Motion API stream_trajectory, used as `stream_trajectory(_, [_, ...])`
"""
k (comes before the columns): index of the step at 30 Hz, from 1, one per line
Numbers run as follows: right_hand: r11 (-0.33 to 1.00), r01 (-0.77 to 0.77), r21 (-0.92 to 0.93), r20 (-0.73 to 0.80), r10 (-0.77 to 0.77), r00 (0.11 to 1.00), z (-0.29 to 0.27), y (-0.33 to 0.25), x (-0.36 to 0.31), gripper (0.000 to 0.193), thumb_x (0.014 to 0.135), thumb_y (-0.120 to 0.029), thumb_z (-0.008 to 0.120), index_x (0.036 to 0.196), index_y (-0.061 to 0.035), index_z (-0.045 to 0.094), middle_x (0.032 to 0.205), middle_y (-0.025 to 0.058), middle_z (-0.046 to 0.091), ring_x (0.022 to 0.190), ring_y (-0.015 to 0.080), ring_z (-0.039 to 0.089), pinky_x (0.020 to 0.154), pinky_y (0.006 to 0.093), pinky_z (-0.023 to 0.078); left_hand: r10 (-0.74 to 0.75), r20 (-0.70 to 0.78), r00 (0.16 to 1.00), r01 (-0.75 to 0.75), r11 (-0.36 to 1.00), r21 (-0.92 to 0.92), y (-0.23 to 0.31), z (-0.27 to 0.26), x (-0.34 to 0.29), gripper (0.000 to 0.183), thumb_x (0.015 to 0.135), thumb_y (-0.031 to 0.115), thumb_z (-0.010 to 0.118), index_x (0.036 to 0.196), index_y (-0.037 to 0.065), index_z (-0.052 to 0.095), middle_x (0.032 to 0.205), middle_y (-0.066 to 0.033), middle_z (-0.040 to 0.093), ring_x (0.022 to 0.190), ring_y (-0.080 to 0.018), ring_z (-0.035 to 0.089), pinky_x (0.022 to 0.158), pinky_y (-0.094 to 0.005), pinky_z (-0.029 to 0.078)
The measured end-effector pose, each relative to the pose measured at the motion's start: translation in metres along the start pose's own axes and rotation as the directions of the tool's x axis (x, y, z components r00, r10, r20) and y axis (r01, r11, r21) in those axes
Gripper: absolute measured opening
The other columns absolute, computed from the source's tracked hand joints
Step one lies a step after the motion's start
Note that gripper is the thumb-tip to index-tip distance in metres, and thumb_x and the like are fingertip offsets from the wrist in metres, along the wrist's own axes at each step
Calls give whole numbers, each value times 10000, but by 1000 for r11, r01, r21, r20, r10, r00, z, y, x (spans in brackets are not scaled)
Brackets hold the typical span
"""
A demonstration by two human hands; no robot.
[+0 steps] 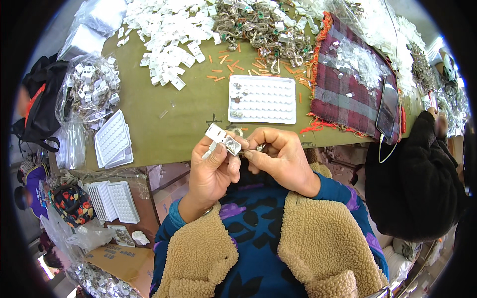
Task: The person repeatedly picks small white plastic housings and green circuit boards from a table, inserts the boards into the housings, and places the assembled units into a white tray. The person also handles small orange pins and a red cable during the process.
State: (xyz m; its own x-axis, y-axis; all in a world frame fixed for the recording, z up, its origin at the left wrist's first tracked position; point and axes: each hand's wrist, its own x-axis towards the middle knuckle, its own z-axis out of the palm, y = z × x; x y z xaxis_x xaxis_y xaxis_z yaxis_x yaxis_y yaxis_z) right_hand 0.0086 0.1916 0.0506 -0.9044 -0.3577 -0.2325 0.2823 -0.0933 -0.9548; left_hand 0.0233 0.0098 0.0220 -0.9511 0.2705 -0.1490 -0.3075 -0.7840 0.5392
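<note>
Green worktop (189,109), crowded along its far side

At far left a black bag (42,109) sits beside the worktop, with a flowered bag (73,203) lower down; next come a clear bag of white parts (94,84) and a small stack of white trays (113,139), both on the worktop; a cardboard sheet (124,265) lies below, near the bottom; a loose heap of white pieces (169,44) spreads over the far side.

Near the middle, the left hand (211,171) is clamped by thumb and fingers on a white piece (216,133) with a shiny end, held up over the near edge; beyond it a white cupped tray (268,104) has small bits in a few left-hand cups; orange strips (219,79) lie scattered before a heap of metal parts (263,30); the right hand (280,159) is curled round a small metal bit (261,147), its fingertips just beside the white piece; whether they touch it, I cannot tell.

Farther right lies a plaid cloth (343,94) bearing clear bits (365,64) and a phone (387,111); a white cable (380,151) hangs from the phone; another person in black (422,174) is at the right.
</note>
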Motion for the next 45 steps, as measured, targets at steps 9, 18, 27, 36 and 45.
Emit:
stream_trajectory(9, [741, 476, -474, 28, -527, 849, 4, -1, 3, 162, 770, 49, 703, 894, 5, 608, 869, 136, 626, 791, 297, 637, 704, 352, 510, 85, -45, 995, -59, 912, 406, -3, 0, -7, 174, 974, 84, 614, 1069, -59, 580, 905, -135, 690, 755, -179, 697, 688, -290, 608])
stream_trajectory(18, [729, 357, -584, 35, -417, 908, 4, 7, 7, 142, 786, 47, 679, 908, 6, 617, 844, 137, 615, 759, 301, 635, 668, 356, 516, 23, -99, 995, 38, 824, 565, -6, 0, -10, 141, 954, 28, 622, 1052, -71, 600, 886, -123, 693, 763, -167, 690, 709, -291, 599])
stream_trajectory(27, [641, 456, -618, 35, -557, 830, -11, 0, 30, 114, 813, 36, 667, 925, 16, 659, 909, 146, 664, 810, 310, 663, 695, 343, 527, 116, -141, 983, -62, 939, 339, 5, -6, 0, 177, 970, 47, 591, 1104, -69, 584, 976, -179, 686, 785, -193, 701, 707, -311, 611])
stream_trajectory(36, [371, 362, -855, 23, -671, 741, -17, 11, 88, 278, 782, 61, 640, 1042, -18, 701, 876, 140, 582, 762, 321, 623, 663, 395, 507, 173, -170, 970, -118, 950, 290, 22, -24, 13, 224, 983, 72, 570, 1156, -71, 568, 1024, -211, 672, 786, -201, 701, 691, -313, 619])
stream_trajectory(45, [403, 250, -880, -56, -612, 789, -12, 16, 105, 158, 806, -15, 694, 962, 5, 676, 870, 137, 578, 757, 323, 610, 667, 400, 497, 159, -140, 977, -117, 955, 271, 23, -32, 22, 200, 985, 66, 569, 1133, -67, 556, 1021, -217, 672, 776, -215, 692, 710, -337, 605])
